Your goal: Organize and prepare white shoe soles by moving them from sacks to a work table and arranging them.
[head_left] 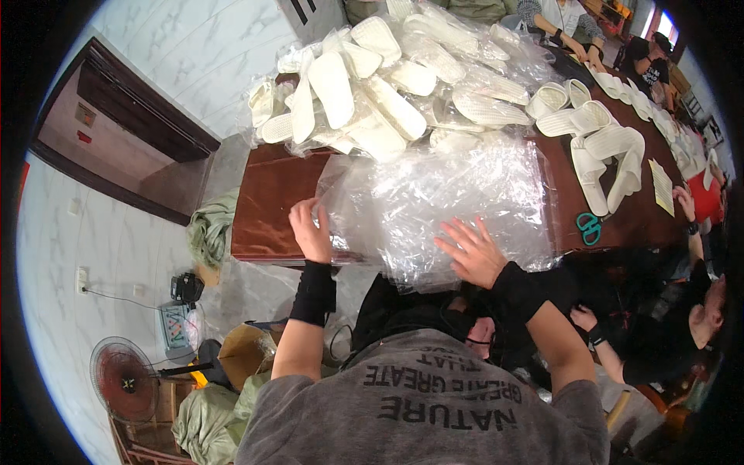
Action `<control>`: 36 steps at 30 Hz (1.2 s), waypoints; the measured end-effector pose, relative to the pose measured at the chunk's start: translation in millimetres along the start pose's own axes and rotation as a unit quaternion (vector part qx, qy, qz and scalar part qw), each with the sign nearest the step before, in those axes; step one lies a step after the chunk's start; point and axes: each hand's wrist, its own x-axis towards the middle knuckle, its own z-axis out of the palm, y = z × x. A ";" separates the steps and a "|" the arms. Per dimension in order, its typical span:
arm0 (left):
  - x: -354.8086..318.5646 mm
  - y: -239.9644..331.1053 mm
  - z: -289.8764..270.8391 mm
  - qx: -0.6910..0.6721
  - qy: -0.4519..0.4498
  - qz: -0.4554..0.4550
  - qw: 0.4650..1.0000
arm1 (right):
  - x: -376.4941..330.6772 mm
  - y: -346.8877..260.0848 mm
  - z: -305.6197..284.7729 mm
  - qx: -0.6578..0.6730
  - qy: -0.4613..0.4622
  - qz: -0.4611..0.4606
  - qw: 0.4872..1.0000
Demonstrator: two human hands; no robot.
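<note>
A stack of clear plastic bags [473, 186] lies on the brown table's near side and overhangs its front edge. My right hand [474, 252] rests flat on the stack, fingers spread. At the stack's left, one thin layer of clear plastic [349, 190] reaches out toward my left hand [311, 231]. The fingers of that hand are bent together at the layer's edge and seem to pinch it; the fingertips are partly hidden. Just beyond the bags is a heap of white slippers [395, 101], many of them in clear bags.
Loose white slippers [608, 159], teal-handled scissors [590, 229] and a pale paper slip [662, 187] lie on the table [275, 186] at right. Co-workers [674, 325] sit along the right. A fan [124, 380], cardboard box [246, 353] and green sacks [205, 422] stand at lower left.
</note>
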 end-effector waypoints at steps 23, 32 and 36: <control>-2.6 96.5 -5.5 -0.595 -0.308 -0.465 0.579 | 11.0 5.0 28.9 0.270 0.111 0.152 0.944; -68.1 37.5 -53.2 -0.364 -0.264 -0.524 0.723 | 29.2 51.1 21.7 0.430 0.240 0.324 0.808; -99.6 39.2 -63.5 -0.339 -0.277 -0.613 0.657 | 38.1 44.4 7.1 0.434 0.251 0.306 0.809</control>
